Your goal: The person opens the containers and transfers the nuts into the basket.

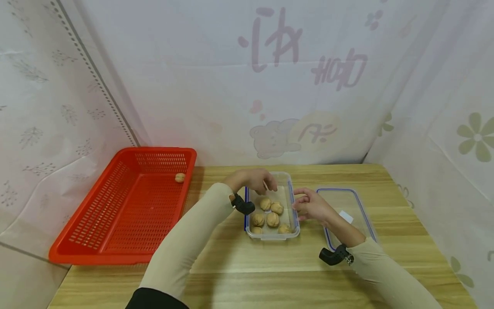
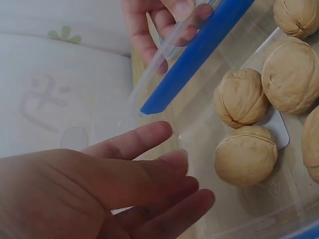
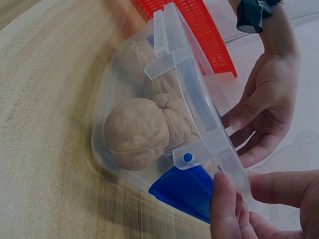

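Note:
A clear plastic food container (image 1: 285,182) with blue side latches stands on the table, several walnuts (image 1: 272,219) lying in its nearer part. My left hand (image 1: 256,179) is over the far part of the container; in the left wrist view its fingers (image 2: 149,133) are spread loosely with nothing between them, a short way from two walnuts (image 2: 245,155). On the right side, my right hand (image 1: 311,206) pinches the container's rim, thumb (image 3: 279,188) on one face and fingers beside the blue latch (image 3: 182,191).
A red plastic basket (image 1: 123,259) stands at the left with one walnut (image 1: 179,177) in its far right corner. The container's clear lid (image 1: 349,197), with a blue seal, lies at the right, partly under my right forearm. A printed curtain (image 1: 216,107) encloses the table.

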`<state>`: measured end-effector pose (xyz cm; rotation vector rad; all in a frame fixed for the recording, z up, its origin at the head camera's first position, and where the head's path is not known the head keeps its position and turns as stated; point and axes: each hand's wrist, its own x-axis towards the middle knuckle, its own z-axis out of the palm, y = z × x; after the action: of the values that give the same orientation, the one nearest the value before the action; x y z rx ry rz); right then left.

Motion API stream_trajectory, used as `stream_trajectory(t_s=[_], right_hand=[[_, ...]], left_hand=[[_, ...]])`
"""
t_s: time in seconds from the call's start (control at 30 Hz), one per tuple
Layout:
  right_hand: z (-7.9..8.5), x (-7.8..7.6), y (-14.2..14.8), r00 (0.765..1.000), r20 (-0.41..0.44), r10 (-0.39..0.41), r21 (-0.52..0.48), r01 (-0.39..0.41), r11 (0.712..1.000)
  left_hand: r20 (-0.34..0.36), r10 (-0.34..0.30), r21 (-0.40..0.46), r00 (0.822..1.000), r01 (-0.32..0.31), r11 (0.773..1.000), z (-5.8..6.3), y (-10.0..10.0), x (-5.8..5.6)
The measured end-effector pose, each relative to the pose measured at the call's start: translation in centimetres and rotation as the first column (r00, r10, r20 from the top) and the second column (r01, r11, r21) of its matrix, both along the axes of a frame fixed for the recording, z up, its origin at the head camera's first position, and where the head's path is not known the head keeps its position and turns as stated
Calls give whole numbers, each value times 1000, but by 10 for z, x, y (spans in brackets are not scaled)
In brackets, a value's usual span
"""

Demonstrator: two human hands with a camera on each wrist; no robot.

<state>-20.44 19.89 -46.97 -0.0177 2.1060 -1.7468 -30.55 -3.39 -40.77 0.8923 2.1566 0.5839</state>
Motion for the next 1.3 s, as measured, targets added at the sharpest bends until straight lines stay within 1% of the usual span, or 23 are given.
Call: stream_trajectory(t_s=[0.2, 0.33, 0.53, 0.77, 0.9, 1.1, 1.3], right_hand=[[-1, -1, 0, 1000, 1, -1, -1, 1, 1000], [-1, 0, 0, 1000, -2, 2, -4, -2, 1000], [-1, 0, 1, 1000, -4, 5, -5, -5, 1000], [-2, 0, 2, 1000, -6, 4, -4, -4, 1000], [0, 0, 1, 1000, -9, 8, -5, -8, 1000], [1, 0, 1, 1000, -3, 8, -9, -8, 1000], [0, 0, 1, 1000, -1, 3, -12, -3, 1000]], left_hand=[[-18, 2, -93, 1000, -4, 996, -2, 5, 1], [-23, 16, -127, 1000, -18, 992, -5, 9, 4], [-35, 1, -178, 999, -8, 984, -12, 13, 7], [-125, -44, -252, 991, 12, 968, -15, 17, 10], [-137, -40, -262, 990, 2, 965, -16, 17, 11], [-153, -54, -268, 987, 12, 963, -18, 18, 11], [-151, -43, -249, 988, 4, 968, -19, 18, 11]])
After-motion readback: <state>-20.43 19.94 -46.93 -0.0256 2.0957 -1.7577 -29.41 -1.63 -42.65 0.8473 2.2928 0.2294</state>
